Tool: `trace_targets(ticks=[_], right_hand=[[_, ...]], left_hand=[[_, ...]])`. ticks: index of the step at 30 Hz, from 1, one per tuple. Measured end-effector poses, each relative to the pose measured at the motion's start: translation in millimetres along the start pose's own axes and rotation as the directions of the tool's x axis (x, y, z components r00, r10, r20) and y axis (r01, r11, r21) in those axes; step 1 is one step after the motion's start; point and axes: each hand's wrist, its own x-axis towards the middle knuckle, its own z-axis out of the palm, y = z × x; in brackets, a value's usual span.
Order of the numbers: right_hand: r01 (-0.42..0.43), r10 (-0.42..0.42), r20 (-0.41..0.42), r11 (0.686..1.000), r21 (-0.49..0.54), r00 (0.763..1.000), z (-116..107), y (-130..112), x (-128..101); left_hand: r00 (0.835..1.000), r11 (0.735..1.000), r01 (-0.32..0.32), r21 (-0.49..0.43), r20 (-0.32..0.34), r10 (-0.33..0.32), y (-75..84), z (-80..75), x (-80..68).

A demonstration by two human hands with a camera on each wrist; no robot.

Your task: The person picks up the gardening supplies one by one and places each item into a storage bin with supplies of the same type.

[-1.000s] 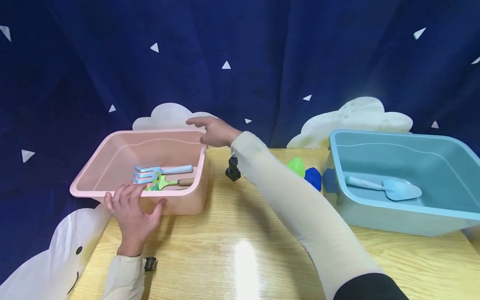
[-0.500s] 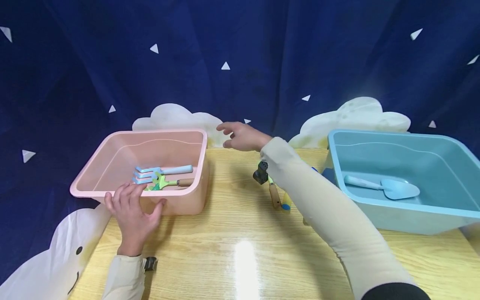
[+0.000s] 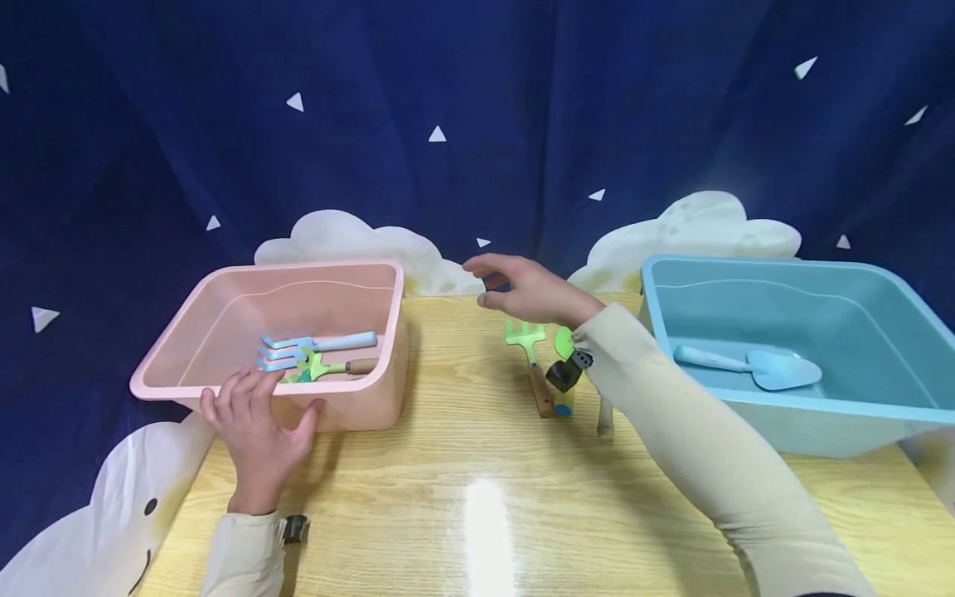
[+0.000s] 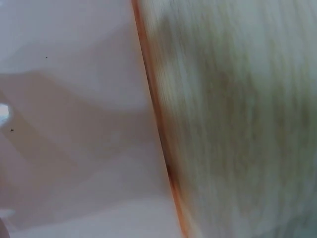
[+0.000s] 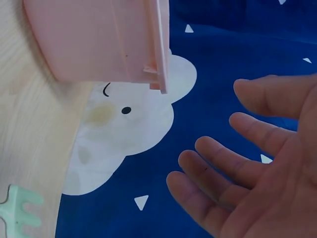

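The left hand (image 3: 257,431) is resting spread on the near wall of the pink tub (image 3: 186,332), fingers draped over the rim, apparently steadying it on the table (image 3: 485,497); its grip is released, enclosing nothing. Two rakes (image 3: 317,352) are lying inside the tub. Farther back, the right hand (image 3: 525,290) is hovering, fingers relaxed and empty, just above a green rake (image 3: 520,336) lying on the table between the tubs. A trowel (image 3: 753,366) is lying in the blue tub (image 3: 858,414).

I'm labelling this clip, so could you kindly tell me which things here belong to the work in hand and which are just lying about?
In hand:
- left hand on the pink tub
- right hand, open above the green rake
- blue rake in the pink tub

Lying about:
- blue tub
- blue trowel inside the blue tub
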Motion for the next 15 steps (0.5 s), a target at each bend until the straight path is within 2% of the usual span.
trace_targets(ticks=[3, 7, 15], right_hand=[[0.008, -0.008, -0.017, 1.0, 0.026, 1.0, 1, 8, -12], [-0.023, 0.024, -0.024, 0.998, 0.053, 0.999, 5, 21, -27], [-0.111, 0.113, -0.029, 0.991, 0.074, 0.993, 22, 56, -52]], left_hand=[[1.0, 1.0, -0.001, 0.004, 0.001, 0.001, -0.9, -1.0, 0.6], [1.0, 1.0, 0.002, 0.011, 0.027, -0.002, -1.6, -3.2, 1.1], [0.999, 1.0, 0.024, -0.001, 0.036, -0.024, 0.9, -2.1, -0.5]])
